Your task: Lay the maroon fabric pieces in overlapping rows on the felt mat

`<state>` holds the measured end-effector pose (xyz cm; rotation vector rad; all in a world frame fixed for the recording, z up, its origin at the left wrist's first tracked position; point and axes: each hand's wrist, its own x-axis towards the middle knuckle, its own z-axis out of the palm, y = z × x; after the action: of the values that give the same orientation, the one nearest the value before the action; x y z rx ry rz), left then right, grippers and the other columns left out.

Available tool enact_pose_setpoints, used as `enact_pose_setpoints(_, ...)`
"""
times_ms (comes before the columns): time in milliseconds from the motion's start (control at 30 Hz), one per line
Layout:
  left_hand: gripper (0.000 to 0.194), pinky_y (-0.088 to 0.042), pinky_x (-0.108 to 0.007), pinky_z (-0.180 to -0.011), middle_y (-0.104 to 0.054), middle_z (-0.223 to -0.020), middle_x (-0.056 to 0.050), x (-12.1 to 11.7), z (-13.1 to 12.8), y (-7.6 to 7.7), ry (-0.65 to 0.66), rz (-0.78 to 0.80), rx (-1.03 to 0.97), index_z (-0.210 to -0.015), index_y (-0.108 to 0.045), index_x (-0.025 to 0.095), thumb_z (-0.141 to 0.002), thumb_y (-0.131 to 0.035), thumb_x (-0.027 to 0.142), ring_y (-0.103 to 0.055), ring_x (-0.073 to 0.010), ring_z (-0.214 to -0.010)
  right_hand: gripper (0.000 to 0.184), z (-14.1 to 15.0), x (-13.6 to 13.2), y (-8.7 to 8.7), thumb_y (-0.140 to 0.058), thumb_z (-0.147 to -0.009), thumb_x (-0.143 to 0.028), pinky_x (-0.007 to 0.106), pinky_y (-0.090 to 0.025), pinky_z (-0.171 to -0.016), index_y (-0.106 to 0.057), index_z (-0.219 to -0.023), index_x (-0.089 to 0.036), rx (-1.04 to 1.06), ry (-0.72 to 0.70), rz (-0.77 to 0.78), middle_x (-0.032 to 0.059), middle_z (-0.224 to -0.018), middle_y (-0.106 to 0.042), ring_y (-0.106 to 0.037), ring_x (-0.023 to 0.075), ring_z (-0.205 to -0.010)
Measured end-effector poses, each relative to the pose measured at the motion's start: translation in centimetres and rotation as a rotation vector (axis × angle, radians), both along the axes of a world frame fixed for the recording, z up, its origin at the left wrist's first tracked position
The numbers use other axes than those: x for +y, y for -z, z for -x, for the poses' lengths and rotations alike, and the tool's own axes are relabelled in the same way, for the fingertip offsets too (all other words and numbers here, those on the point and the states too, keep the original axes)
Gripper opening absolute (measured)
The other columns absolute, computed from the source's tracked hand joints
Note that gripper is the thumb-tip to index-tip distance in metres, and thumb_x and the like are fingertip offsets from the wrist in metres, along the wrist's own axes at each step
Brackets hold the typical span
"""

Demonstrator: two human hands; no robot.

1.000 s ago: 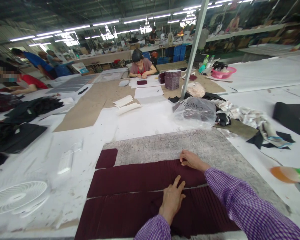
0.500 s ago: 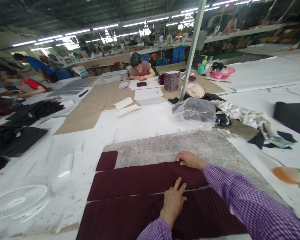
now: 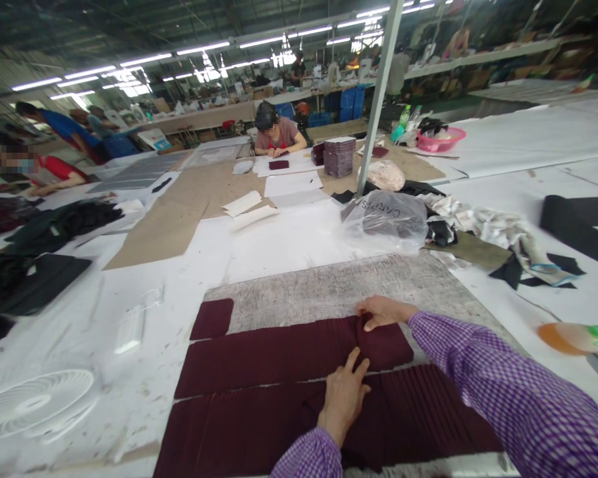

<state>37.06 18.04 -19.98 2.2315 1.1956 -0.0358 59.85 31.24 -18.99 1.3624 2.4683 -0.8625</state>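
Note:
Overlapping maroon fabric pieces (image 3: 259,358) lie in two long rows on a grey, scuffed board (image 3: 299,289). My left hand (image 3: 343,398) rests with spread fingers across the gap between the rows, its fingertips on the far row. At that row's far edge, the thumb and fingers of my right hand (image 3: 385,312) close on the top fabric piece, whose rounded right end shows below the hand. Several ridges of stacked edges mark the right part of the near row. A separate small maroon piece (image 3: 212,318) sits at the far left corner.
A white fan (image 3: 34,405) lies at left. Beyond the board are a clear plastic bag (image 3: 386,222), a metal post (image 3: 379,99) and fabric scraps. A bottle with orange liquid (image 3: 568,337) lies at right. A co-worker (image 3: 279,133) leans over the table ahead.
The fabric under my right hand has shifted, and its rounded right end now shows beside my sleeve. My right thumb has come down onto it. My left hand stays nearly in place.

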Motion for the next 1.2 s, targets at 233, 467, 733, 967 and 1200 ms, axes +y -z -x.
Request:
enact_pose_setpoints(233, 0.060, -0.054, -0.042, -0.087, -0.026, -0.154, 0.005, -0.2, 0.0, 0.2, -0.012, 0.015, -0.010, -0.136, -0.036, 0.037, -0.081, -0.059, 0.027, -0.061, -0.0247, -0.104, 0.027, -3.2, -0.7, 0.0, -0.058, -0.088, -0.038, 0.039, -0.052, -0.077, -0.062, -0.101, -0.015, -0.219, 0.094, 0.074, 0.0039, -0.095, -0.066, -0.063, 0.0187, -0.084)
enact_pose_setpoints(467, 0.071, -0.051, -0.040, -0.091, -0.026, -0.154, 0.006, -0.3, -0.1, 0.2, -0.040, 0.031, -0.005, -0.143, -0.021, 0.033, -0.082, -0.055, 0.024, -0.057, -0.0235, -0.110, 0.028, -2.6, -1.3, -0.1, -0.059, -0.088, -0.035, 0.042, -0.051, -0.083, -0.060, -0.108, -0.016, -0.295, 0.143, 0.093, 0.0059, -0.105, -0.065, -0.062, 0.0210, -0.094)
enact_pose_setpoints(733, 0.075, -0.039, -0.030, -0.105, -0.026, -0.154, 0.004, 0.1, 0.0, 0.4, -0.052, 0.064, -0.017, -0.145, -0.016, 0.026, -0.081, -0.055, 0.023, -0.049, -0.0187, -0.122, 0.026, -2.2, -1.6, -0.4, -0.059, -0.088, -0.034, 0.043, -0.051, -0.083, -0.060, -0.107, -0.016, -0.316, 0.148, 0.087, 0.0060, -0.107, -0.064, -0.062, 0.0209, -0.094)
enact_pose_setpoints(967, 0.071, -0.050, -0.038, -0.092, -0.023, -0.155, 0.005, -0.1, -0.6, 0.2, -0.038, 0.058, 0.043, -0.142, -0.023, 0.037, -0.081, -0.057, 0.023, -0.057, -0.0235, -0.110, 0.023, -1.8, -2.0, -0.2, -0.059, -0.088, -0.033, 0.041, -0.052, -0.080, -0.061, -0.103, -0.016, -0.329, 0.167, -0.002, 0.0053, -0.103, -0.064, -0.062, 0.0196, -0.090)
enact_pose_setpoints(1200, 0.065, -0.051, -0.038, -0.089, -0.023, -0.155, 0.005, -0.1, -0.6, -0.1, -0.017, 0.055, 0.063, -0.140, -0.030, 0.037, -0.082, -0.057, 0.025, -0.059, -0.0231, -0.105, 0.029, 1.1, -1.8, -1.1, -0.059, -0.087, -0.029, 0.044, -0.048, -0.085, -0.056, -0.114, -0.018, -0.120, 0.044, -0.179, 0.0072, -0.116, -0.057, -0.056, 0.0230, -0.101)
